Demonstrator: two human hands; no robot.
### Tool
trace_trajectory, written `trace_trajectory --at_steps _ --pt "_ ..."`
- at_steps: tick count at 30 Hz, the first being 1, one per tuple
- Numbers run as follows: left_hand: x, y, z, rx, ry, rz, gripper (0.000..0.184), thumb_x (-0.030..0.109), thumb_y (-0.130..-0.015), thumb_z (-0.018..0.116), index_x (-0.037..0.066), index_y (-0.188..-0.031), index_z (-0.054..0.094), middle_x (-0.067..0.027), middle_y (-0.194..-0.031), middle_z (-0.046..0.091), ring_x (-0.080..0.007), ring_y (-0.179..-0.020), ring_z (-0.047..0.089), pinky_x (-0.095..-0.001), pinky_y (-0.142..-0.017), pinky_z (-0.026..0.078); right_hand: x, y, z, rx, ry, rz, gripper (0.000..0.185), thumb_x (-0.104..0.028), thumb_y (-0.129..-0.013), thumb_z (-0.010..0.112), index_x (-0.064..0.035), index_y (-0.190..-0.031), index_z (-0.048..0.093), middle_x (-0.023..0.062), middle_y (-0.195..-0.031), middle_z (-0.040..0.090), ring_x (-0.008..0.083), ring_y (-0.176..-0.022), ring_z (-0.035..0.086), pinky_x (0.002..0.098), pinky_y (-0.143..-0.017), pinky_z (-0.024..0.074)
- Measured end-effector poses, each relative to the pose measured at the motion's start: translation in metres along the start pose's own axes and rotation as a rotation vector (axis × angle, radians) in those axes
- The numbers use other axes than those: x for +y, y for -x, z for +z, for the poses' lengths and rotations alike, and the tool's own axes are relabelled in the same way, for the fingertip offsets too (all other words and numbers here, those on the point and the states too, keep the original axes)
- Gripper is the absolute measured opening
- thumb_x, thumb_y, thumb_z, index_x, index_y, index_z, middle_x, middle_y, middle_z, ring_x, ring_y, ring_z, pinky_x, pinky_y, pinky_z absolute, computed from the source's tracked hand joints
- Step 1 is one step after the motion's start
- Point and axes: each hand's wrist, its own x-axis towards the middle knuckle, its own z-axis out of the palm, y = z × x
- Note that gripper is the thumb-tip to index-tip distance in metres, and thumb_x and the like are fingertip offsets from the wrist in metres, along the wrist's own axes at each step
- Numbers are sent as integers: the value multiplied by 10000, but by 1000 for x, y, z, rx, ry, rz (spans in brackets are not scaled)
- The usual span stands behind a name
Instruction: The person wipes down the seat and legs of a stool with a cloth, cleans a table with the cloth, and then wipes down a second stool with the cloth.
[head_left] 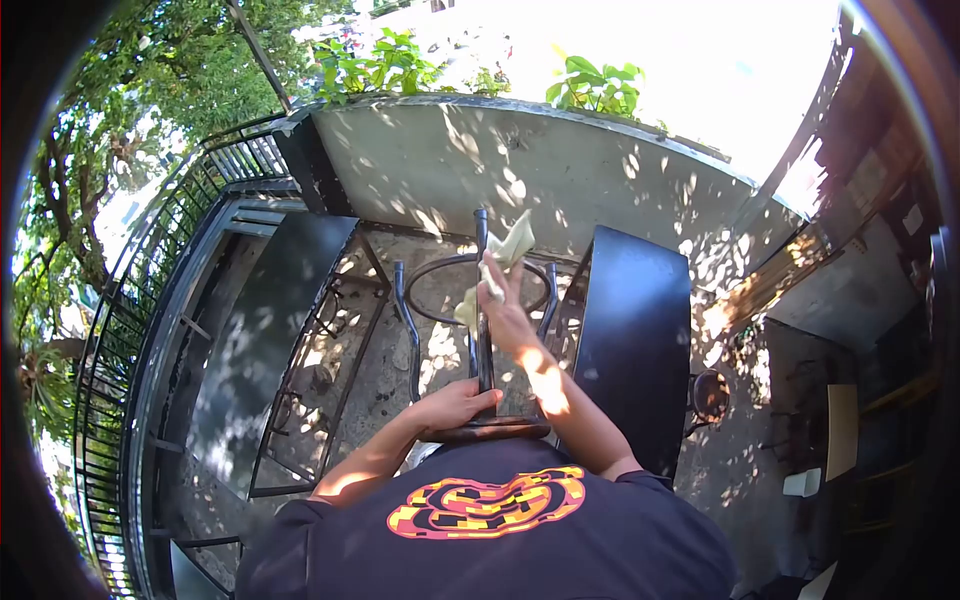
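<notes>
An upturned stool stands against my body, its dark metal legs (403, 310) pointing up and away, with a ring (425, 276) joining them. Its round brown seat (495, 430) is at the bottom, near my shirt. My left hand (455, 405) grips the base of the nearest leg, just above the seat. Higher on that same leg, my right hand (506, 308) presses a pale cloth (513, 243) round the metal. Parts of the cloth hang on both sides of the leg.
A black tabletop (635, 340) stands to the right and another dark table (270, 330) to the left. Beyond the stool runs a grey wall (420, 160) with plants above. A metal railing (120, 380) curves along the left. A round stool (711, 397) is at the right.
</notes>
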Motion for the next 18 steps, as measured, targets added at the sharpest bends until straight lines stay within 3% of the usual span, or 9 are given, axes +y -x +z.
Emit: trace_trajectory --at_steps 1,3,6,7,9,12,13,17,18 --pt "-1 1 -2 11 -27 -18 508 481 -1078 488 5 -957 616 -45 -832 613 -151 -799 553 -358 -745 477 7 6 8 -47 -23 -71 571 -440 -1074 506 -257 -1600 377 245 -1692 -129 442 -1552 151 454 -1233 240" --pt "-8 8 -2 23 -16 -64 527 491 -1074 481 -6 -971 625 -70 -848 634 -156 -815 577 -357 -757 483 -4 28 12 -226 -242 -41 592 -303 -1063 571 -173 -1602 363 183 -1691 107 326 -1553 181 398 -1239 200" --pt "-2 21 -2 128 87 -44 474 440 -1060 523 -15 -1017 647 -81 -891 669 -158 -845 607 -352 -787 492 1 72 0 -493 -517 246 587 -208 -1052 606 -63 -1577 386 92 -1625 384 206 -1515 295 345 -1242 190" --pt "-4 27 0 163 124 -41 458 423 -1055 537 -19 -1033 654 -84 -905 681 -159 -855 617 -350 -797 494 23 92 1 -505 -692 429 580 -264 -1051 610 -72 -1562 412 94 -1601 417 196 -1517 297 333 -1237 209" --pt "-31 18 4 193 199 16 396 369 -1028 580 -18 -1052 661 -85 -932 692 -155 -869 616 -347 -817 497 4 104 -12 -544 -629 444 636 -398 -1018 656 -128 -1554 447 79 -1501 516 170 -1343 478 316 -1125 376" --pt "-36 16 7 202 165 84 380 350 -995 615 -23 -1049 665 -98 -947 700 -159 -895 624 -354 -831 499 10 97 -16 -548 -868 570 642 -426 -1028 623 -58 -1525 453 74 -1495 537 208 -1389 500 335 -1161 381" --pt "-35 13 5 184 135 84 378 346 -984 626 -25 -1046 666 -104 -953 704 -163 -906 630 -359 -837 500 4 87 -13 -480 -759 307 646 -469 -1023 614 -29 -1480 487 85 -1399 600 203 -1252 609 342 -1049 495" --pt "-18 6 -7 164 12 51 390 357 -953 641 -23 -1037 671 -143 -938 704 -216 -896 657 -384 -835 506 30 32 8 -291 -891 527 476 -423 -1076 524 -31 -1342 573 111 -1153 699 186 -1053 684 343 -950 539" --pt "-6 10 -8 152 -55 70 358 343 -967 632 -6 -1032 680 -117 -923 697 -194 -879 643 -368 -823 502 34 20 8 -215 -884 400 456 -419 -1088 492 -44 -1333 577 112 -1138 698 197 -1030 687 356 -934 550"
